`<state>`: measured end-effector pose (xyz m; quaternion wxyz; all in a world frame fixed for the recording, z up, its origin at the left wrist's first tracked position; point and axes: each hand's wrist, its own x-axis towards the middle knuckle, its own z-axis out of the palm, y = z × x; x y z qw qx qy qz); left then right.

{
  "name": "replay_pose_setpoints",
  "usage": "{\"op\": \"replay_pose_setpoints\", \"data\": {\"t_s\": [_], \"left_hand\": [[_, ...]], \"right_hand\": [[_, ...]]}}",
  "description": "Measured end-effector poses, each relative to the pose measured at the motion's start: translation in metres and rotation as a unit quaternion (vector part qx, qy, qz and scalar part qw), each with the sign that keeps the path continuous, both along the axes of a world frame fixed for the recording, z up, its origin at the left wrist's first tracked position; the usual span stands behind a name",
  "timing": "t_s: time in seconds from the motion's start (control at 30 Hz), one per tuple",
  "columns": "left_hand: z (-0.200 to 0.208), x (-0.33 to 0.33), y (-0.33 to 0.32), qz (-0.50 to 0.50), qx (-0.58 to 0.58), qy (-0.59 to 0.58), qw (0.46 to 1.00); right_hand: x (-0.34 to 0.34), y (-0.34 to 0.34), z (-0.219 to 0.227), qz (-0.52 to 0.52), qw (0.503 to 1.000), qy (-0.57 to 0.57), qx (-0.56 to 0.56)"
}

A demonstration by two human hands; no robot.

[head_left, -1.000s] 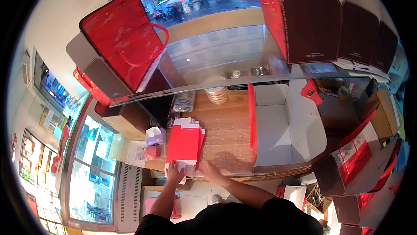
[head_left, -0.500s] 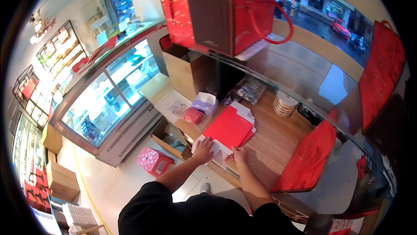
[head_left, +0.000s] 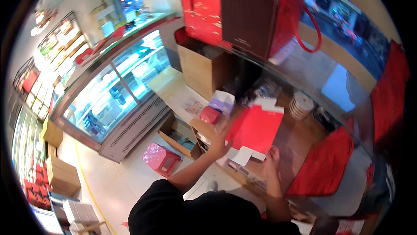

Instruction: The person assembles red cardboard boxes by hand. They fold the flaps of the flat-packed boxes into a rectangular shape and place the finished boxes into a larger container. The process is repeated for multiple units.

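Observation:
A flat red cardboard sheet with white flaps [head_left: 257, 126] lies tilted on the wooden counter in front of me. My right hand [head_left: 273, 158] is closed at its near right corner, thumb and fingers pinching the edge. Against the left edge of the card rests my left hand [head_left: 220, 144], somewhat blurred, with its fingers stretched out. It appears to touch the card without gripping it. A white flap [head_left: 242, 156] sticks out toward me between the two hands.
Beyond the card stand a purple-white tissue box [head_left: 222, 103], a small red packet [head_left: 209, 115] and a tall brown carton [head_left: 197, 67]. A roll [head_left: 300, 106] sits under the glass shelf. A red bag [head_left: 323, 163] lies right. Below left are a pink stool [head_left: 160, 159] and an open drawer [head_left: 178, 135].
The view has shifted, so the scene sits farther right. The red card has turned and its near edge looks lifted. My left hand has slid from the near flap to the card's left edge.

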<state>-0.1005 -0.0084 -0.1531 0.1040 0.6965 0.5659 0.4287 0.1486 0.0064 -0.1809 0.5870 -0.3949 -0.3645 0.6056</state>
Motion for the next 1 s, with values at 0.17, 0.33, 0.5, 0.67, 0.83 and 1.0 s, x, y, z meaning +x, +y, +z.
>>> {"op": "replay_pose_setpoints", "data": {"t_s": [0.17, 0.33, 0.5, 0.67, 0.83, 1.0], "left_hand": [[0.076, 0.018, 0.003, -0.094, -0.184, -0.381, 0.901], [0.092, 0.067, -0.014, -0.256, -0.199, -0.406, 0.854], [0.111, 0.095, -0.004, -0.285, -0.184, -0.360, 0.869], [0.147, 0.112, -0.006, -0.215, 0.134, -0.019, 0.967], [0.197, 0.126, -0.011, -0.242, 0.247, 0.086, 0.934], [0.212, 0.129, -0.005, -0.262, 0.213, 0.194, 0.921]], "right_hand": [[0.041, -0.066, 0.058, 0.068, 0.986, -0.151, 0.015], [0.048, -0.093, 0.104, 0.082, 0.974, -0.200, 0.069], [0.068, -0.093, 0.106, -0.090, 0.988, -0.117, 0.050], [0.080, -0.094, 0.132, -0.110, 0.965, -0.219, 0.098], [0.080, -0.102, 0.136, -0.058, 0.967, -0.237, 0.079], [0.080, -0.107, 0.145, -0.006, 0.954, -0.292, 0.064]]}}
